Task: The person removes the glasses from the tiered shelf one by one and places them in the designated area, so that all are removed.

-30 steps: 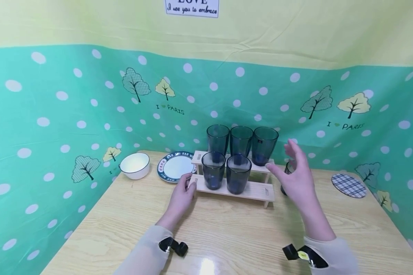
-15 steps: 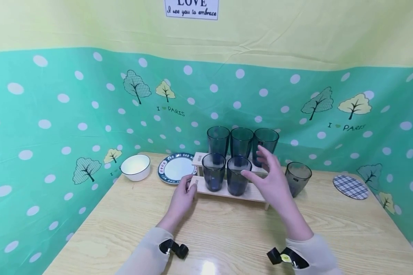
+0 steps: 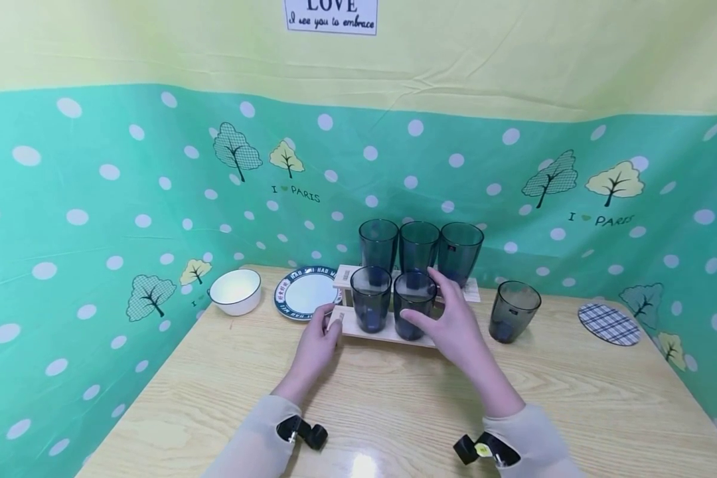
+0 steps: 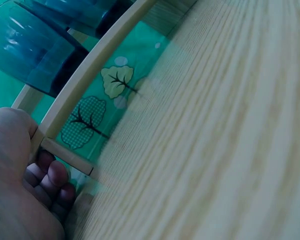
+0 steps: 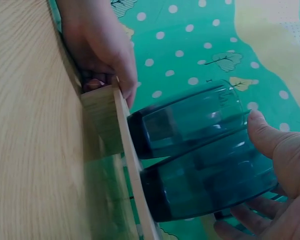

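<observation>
Tumblers [image 3: 417, 249] on the pale wooden rack [image 3: 388, 330]: translucent dark blue-grey. Tumbler [image 3: 514, 311] right of the rack: smoky grey. Plate [image 3: 303, 290] left of the rack: white, dark blue lettered rim. Bowl [image 3: 235, 289] beyond it: white. Coaster [image 3: 608, 323] far right of the rack: grey plaid. Table [image 3: 394, 411]: light woodgrain. Backdrop [image 3: 95, 199]: green, white dots, tree motifs; yellow above.

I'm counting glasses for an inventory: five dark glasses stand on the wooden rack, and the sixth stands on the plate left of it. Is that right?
Not quite. The sixth glass stands on the bare table to the right of the wooden rack, not on the plate, which lies bare on the left. The head view shows it. Five glasses on the rack is right.
</observation>
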The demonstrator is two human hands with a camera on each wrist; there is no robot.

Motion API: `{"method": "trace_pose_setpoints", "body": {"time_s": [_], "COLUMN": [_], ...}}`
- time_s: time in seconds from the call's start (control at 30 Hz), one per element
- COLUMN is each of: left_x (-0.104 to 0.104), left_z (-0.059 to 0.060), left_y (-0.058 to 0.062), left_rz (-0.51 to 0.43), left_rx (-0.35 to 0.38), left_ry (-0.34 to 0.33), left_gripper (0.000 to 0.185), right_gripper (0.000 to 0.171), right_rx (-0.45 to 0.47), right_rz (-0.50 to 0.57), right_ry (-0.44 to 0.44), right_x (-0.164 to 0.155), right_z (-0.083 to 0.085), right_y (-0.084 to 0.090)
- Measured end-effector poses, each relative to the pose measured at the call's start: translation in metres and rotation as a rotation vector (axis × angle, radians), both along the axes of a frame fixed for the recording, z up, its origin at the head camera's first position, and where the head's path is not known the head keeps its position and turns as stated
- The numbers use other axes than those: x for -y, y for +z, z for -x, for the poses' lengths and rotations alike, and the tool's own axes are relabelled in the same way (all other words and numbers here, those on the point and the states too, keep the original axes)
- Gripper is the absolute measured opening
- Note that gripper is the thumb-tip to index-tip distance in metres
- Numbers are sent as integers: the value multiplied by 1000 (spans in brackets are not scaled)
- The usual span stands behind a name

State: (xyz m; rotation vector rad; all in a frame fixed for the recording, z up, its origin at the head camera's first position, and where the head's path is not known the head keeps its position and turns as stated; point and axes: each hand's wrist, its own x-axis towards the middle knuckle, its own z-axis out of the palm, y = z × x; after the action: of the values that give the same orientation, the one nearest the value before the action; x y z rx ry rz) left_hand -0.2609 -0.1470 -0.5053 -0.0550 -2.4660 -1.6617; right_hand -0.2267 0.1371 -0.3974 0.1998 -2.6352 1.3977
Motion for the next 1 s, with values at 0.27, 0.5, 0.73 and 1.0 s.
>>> {"method": "trace_pose_setpoints", "body": {"time_s": [0.27, 0.5, 0.73, 1.0], "left_x": [0, 0, 0, 0], "left_z": [-1, -2, -1, -1], "left_y": [1, 2, 2, 3], "left_rz": [10, -7, -6, -2], "left_rx": [-5, 6, 3, 3], "left_ry": [2, -8, -6, -6], "left_gripper": [49, 50, 49, 49], "right_gripper": [106, 107, 108, 106], "right_rx": [19, 36, 50, 50], "right_rz": [15, 41, 55, 60], "right_ry": [4, 1, -6, -5], "right_x": [5, 6, 7, 7], "right_z": [2, 3, 3, 3], "right_y": [-4, -8, -9, -9]}}
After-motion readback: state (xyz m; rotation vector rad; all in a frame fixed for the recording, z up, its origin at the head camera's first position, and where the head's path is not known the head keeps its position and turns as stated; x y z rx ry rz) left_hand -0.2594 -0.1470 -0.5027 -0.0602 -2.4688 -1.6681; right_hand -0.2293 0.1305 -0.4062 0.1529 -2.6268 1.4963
